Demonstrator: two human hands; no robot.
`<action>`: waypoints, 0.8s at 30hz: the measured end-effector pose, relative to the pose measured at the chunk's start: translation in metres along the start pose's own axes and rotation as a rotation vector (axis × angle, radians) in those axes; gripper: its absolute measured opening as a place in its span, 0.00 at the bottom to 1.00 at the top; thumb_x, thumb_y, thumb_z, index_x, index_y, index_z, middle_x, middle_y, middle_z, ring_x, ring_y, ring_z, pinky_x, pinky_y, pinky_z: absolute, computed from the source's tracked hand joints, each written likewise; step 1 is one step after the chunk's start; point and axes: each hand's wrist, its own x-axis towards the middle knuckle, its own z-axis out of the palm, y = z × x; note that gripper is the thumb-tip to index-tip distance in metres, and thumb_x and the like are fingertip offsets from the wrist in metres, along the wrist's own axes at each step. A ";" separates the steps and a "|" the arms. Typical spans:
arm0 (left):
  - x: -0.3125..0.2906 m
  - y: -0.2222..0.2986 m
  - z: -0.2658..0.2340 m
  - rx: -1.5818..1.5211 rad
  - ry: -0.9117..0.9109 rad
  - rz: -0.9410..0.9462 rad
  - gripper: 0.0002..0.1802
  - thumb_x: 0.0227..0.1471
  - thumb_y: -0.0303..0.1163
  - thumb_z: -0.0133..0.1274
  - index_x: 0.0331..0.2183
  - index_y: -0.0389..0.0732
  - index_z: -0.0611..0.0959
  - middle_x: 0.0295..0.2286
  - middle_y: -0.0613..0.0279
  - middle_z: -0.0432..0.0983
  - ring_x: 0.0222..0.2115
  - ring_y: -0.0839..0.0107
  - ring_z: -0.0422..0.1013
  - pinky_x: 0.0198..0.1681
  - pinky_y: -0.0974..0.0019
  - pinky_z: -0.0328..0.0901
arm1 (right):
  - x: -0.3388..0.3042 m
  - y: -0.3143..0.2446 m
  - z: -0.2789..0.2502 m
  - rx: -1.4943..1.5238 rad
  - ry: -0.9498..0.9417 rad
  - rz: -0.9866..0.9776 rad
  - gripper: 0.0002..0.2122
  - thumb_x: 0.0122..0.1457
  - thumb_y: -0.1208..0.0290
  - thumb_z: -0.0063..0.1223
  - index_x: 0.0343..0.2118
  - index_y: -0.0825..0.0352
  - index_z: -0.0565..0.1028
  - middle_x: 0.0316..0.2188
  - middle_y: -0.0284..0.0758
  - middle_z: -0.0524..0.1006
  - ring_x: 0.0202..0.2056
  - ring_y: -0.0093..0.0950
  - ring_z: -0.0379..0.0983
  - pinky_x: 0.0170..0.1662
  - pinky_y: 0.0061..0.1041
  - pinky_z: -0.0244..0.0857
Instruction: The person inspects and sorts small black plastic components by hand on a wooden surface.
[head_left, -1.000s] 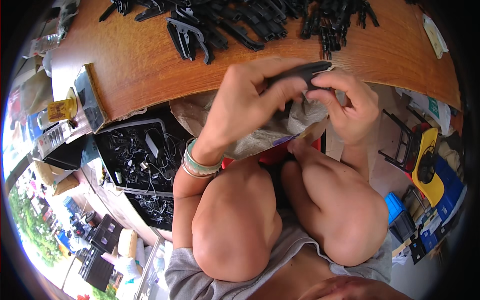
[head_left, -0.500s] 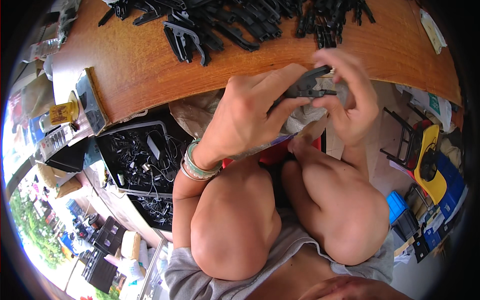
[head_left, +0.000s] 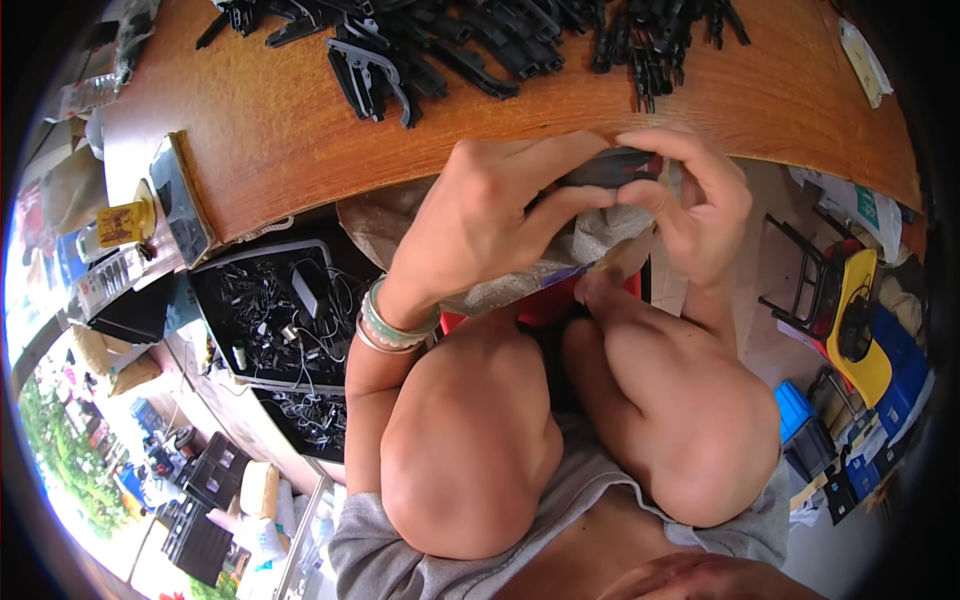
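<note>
A dark plastic part (head_left: 603, 170) is held level between my two hands, just off the near edge of the table. My left hand (head_left: 482, 215) has its thumb and fingers closed on the part's left end. On the other end, my right hand (head_left: 703, 195) presses with thumb and fingertips. Both hands cover much of the part, so its full shape is hidden. Beyond them, a heap of long black plastic parts (head_left: 470, 55) lies on the wooden table (head_left: 290, 125), with smaller black pieces (head_left: 650, 50) to its right.
Black trays (head_left: 325, 255) of small parts and cables stand at the left, below the tabletop. A pale sack (head_left: 385, 225) hangs under the hands, near something red (head_left: 545, 305). A dark flat box (head_left: 185, 200) sits at the table's left edge. A yellow chair (head_left: 858, 340) is at the right.
The two jaw-like arms of the dark part stood apart before; now it looks closed up between my hands. My right fingers have come down and inward onto it.
</note>
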 end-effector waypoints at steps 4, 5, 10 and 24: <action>-0.002 -0.011 -0.010 0.031 -0.075 0.025 0.13 0.43 0.24 0.58 0.36 0.36 0.80 0.28 0.54 0.77 0.28 0.60 0.75 0.30 0.65 0.68 | 0.017 0.018 -0.014 0.034 -0.097 -0.109 0.08 0.47 0.78 0.61 0.31 0.71 0.77 0.25 0.33 0.75 0.26 0.23 0.68 0.29 0.19 0.61; 0.001 -0.017 -0.011 0.087 0.001 0.170 0.14 0.43 0.26 0.58 0.36 0.37 0.79 0.25 0.54 0.76 0.28 0.55 0.73 0.28 0.61 0.67 | 0.021 0.021 -0.018 -0.152 0.018 -0.043 0.07 0.48 0.78 0.61 0.31 0.70 0.77 0.25 0.33 0.74 0.25 0.22 0.68 0.29 0.19 0.61; 0.015 -0.037 -0.018 0.665 0.331 0.039 0.08 0.44 0.25 0.56 0.31 0.37 0.78 0.22 0.57 0.71 0.24 0.58 0.71 0.25 0.61 0.65 | 0.035 0.039 -0.009 -0.510 0.179 -0.024 0.06 0.48 0.76 0.61 0.29 0.68 0.77 0.22 0.32 0.71 0.24 0.28 0.69 0.27 0.23 0.60; -0.002 -0.039 -0.004 0.656 0.435 -0.307 0.11 0.43 0.32 0.62 0.23 0.38 0.76 0.20 0.60 0.71 0.19 0.61 0.69 0.22 0.63 0.63 | 0.004 0.031 0.002 -0.077 0.360 0.085 0.04 0.55 0.82 0.52 0.33 0.69 0.75 0.35 0.32 0.75 0.32 0.19 0.69 0.35 0.17 0.62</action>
